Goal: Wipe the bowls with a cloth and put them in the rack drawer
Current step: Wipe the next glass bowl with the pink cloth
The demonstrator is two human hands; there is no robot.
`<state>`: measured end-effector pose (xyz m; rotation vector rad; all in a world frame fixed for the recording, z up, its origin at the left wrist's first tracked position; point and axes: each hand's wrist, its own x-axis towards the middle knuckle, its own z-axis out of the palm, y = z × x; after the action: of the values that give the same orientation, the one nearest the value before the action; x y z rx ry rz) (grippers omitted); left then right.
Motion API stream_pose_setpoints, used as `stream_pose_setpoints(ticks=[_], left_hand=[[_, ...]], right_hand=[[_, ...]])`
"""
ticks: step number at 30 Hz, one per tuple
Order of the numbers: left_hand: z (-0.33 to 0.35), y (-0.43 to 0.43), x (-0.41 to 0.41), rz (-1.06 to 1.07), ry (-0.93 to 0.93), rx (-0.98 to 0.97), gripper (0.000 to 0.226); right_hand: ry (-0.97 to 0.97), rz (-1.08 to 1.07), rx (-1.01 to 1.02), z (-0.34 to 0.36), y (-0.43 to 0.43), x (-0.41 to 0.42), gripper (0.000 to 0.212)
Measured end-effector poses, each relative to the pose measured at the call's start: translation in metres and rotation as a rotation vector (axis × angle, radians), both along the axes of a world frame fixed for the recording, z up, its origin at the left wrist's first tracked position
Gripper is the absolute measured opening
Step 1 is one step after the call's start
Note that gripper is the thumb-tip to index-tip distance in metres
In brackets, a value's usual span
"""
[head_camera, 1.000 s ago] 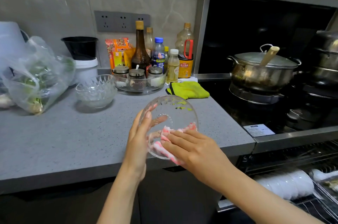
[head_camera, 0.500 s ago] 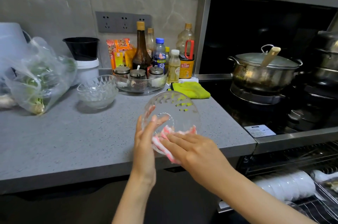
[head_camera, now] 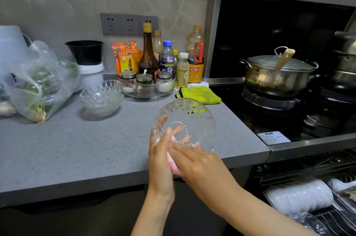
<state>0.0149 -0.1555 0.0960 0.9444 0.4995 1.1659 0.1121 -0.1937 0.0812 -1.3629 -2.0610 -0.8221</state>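
Left hand (head_camera: 160, 160): gripping tilted glass bowl (head_camera: 192, 118), above front edge of counter (head_camera: 77, 149).
Right hand (head_camera: 200, 166): straight fingers pressing pink cloth (head_camera: 173, 162) onto bowl.

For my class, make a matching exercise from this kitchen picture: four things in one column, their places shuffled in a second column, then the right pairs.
Things
1. pink cloth
2. stacked glass bowls
3. white bowls
4. lidded steel pot

Places
A. on the stove burner
B. on the grey counter, near the bag of greens
C. in the rack drawer, lower right
D. under the right hand, against the held glass bowl

Pairs: 1-D, 2-B, 3-C, 4-A
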Motion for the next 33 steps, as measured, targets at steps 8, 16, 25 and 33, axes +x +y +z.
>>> stream_pose_setpoints(ticks=[8, 16, 25, 33], left_hand=[[0.014, 0.024, -0.029, -0.155, 0.204, 0.104, 0.044], [0.007, 0.002, -0.009, -0.117, 0.046, -0.018, 0.045], [0.004, 0.0, -0.005, -0.021, 0.108, 0.041, 0.035], [0.011, 0.017, -0.023, -0.058, 0.178, 0.131, 0.045]], right_hand=[[-0.205, -0.014, -0.001, -0.004, -0.012, 0.026, 0.029], [-0.027, -0.003, 0.03, -0.002, -0.01, 0.002, 0.033], [-0.022, -0.04, 0.018, 0.003, -0.008, 0.006, 0.029], [-0.206, -0.036, 0.016, 0.006, -0.01, 0.026, 0.03]])
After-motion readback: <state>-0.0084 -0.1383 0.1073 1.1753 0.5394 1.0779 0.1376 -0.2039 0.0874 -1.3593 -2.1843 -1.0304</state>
